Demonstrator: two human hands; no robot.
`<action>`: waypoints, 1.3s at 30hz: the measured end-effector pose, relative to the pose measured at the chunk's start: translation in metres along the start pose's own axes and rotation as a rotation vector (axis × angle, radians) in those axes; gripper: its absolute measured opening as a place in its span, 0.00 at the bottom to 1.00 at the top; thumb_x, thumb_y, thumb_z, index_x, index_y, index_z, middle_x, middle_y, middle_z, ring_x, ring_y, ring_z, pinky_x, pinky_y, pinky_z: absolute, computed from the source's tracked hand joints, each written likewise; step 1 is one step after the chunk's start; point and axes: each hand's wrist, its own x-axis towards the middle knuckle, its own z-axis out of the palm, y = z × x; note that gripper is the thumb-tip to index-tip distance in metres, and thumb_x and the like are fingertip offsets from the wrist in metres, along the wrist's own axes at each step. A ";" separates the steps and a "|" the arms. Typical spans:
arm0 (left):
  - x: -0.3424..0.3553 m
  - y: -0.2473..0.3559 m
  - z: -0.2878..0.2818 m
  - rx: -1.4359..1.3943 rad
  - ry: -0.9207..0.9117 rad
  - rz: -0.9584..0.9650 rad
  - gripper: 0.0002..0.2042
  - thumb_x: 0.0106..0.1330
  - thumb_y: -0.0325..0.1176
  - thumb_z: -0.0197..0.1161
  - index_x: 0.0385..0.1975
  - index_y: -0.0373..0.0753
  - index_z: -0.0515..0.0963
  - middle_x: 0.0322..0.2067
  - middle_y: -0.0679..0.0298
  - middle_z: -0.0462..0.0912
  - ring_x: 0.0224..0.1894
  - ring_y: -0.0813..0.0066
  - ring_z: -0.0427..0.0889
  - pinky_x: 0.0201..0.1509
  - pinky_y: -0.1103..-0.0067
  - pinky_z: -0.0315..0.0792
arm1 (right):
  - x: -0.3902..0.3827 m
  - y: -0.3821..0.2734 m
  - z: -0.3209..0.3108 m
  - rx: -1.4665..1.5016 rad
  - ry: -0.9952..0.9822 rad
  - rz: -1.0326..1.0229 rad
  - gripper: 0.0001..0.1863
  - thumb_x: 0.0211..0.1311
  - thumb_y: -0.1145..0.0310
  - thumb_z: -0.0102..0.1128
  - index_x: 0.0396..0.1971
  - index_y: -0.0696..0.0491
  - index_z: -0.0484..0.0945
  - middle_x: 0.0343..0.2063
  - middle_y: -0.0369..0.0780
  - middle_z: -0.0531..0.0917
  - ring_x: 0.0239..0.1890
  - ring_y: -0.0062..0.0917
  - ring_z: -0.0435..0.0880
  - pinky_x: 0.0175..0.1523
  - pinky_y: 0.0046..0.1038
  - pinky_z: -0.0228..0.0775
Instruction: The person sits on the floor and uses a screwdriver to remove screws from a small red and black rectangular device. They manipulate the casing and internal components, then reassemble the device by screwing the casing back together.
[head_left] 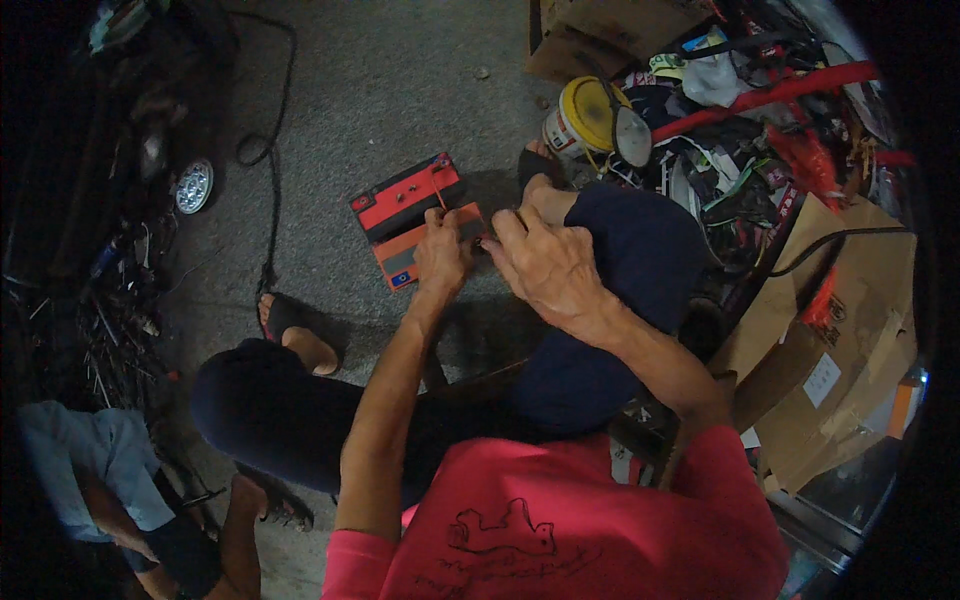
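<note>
A red, black and orange flat box (408,193) lies on the floor between my feet, its two halves side by side. A couple of small dark pieces sit on its red far half. My left hand (442,255) is over the orange near half, fingers bent and drawn together; what they hold, if anything, is hidden. Just to its right, my right hand (550,262) has thumb and forefinger pinched close to the box's right end. A small dark thing shows at those fingertips, too small to name.
On the right stands a white bucket with a yellow lid (590,112) beside a heap of scrap and bags. Flattened cardboard (850,330) leans nearer. A black cable (275,200) runs along the floor, with a round lamp (194,187) left of it. Another person (110,480) sits lower left.
</note>
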 end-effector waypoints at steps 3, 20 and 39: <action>0.001 -0.003 0.002 -0.001 0.009 0.035 0.23 0.54 0.31 0.66 0.51 0.38 0.70 0.49 0.56 0.67 0.45 0.50 0.78 0.43 0.61 0.74 | -0.002 0.000 -0.012 0.079 -0.014 -0.046 0.17 0.49 0.74 0.62 0.39 0.56 0.68 0.33 0.45 0.74 0.27 0.40 0.82 0.26 0.36 0.73; -0.002 -0.001 0.001 0.024 0.020 0.019 0.24 0.53 0.28 0.65 0.52 0.37 0.70 0.50 0.55 0.67 0.46 0.50 0.77 0.44 0.61 0.75 | -0.005 0.006 -0.008 0.155 -0.014 -0.027 0.16 0.54 0.71 0.62 0.41 0.57 0.69 0.37 0.45 0.75 0.30 0.41 0.81 0.29 0.37 0.72; -0.004 -0.005 0.002 -0.008 0.022 0.047 0.23 0.54 0.30 0.65 0.52 0.41 0.71 0.51 0.55 0.67 0.46 0.50 0.77 0.44 0.62 0.74 | -0.003 0.006 -0.008 0.219 0.116 -0.127 0.13 0.56 0.71 0.59 0.39 0.55 0.67 0.35 0.46 0.74 0.27 0.41 0.81 0.28 0.39 0.73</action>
